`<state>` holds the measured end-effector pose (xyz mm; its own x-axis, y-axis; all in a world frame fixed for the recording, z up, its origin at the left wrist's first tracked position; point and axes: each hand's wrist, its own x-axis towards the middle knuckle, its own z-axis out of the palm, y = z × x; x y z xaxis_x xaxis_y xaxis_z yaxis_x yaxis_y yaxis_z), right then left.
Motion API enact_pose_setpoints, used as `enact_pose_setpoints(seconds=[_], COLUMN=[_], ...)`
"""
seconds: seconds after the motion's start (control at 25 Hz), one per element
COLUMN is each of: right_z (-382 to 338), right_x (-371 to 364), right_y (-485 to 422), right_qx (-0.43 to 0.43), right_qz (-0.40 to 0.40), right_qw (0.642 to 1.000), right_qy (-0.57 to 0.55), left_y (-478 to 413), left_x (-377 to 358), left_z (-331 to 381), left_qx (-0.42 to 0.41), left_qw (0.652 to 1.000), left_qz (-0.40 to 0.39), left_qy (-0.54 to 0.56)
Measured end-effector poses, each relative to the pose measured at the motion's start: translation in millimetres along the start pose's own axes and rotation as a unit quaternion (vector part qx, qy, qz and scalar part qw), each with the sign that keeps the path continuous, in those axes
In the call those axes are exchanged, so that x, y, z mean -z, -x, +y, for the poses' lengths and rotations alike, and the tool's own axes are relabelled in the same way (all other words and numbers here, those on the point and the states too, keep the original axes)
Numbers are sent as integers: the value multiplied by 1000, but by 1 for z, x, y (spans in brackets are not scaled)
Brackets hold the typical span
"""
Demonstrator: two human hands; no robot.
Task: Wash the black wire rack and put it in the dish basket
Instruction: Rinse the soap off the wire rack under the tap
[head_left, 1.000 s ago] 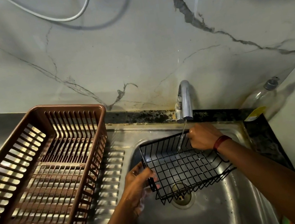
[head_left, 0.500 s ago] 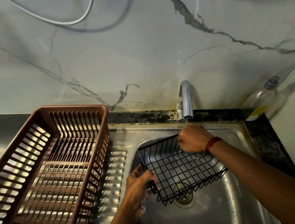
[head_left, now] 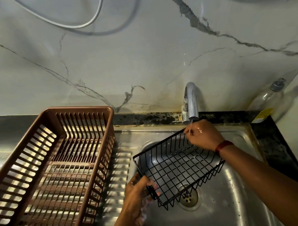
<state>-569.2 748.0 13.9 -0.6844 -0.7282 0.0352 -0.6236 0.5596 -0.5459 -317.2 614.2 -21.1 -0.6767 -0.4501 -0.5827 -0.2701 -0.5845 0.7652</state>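
The black wire rack hangs tilted over the steel sink, above the drain. My left hand, with soap foam on it, grips the rack's near left corner. At the rack's far edge my right hand holds the rim, right under the tap. A thin stream of water falls from the tap onto that hand. The brown plastic dish basket stands empty on the draining board to the left.
A clear bottle with a yellow label leans in the back right corner. The ribbed draining board lies between basket and sink. A white cable hangs along the marble wall above.
My right hand slid left along the rack's far edge, and the rack shifted slightly left and up with it. The left hand kept its grip.
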Motion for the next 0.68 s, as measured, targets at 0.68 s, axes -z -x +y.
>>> enact_pose_setpoints(seconds=[0.68], right_z=[28], right_x=[-9], right_y=[49], right_qx=[-189], right_qz=[-79], right_qw=[971], right_qy=[121], left_y=[8], left_x=[2], left_z=[-18], left_qx=[-34], left_qw=[997], left_qz=[67], left_qy=[-4])
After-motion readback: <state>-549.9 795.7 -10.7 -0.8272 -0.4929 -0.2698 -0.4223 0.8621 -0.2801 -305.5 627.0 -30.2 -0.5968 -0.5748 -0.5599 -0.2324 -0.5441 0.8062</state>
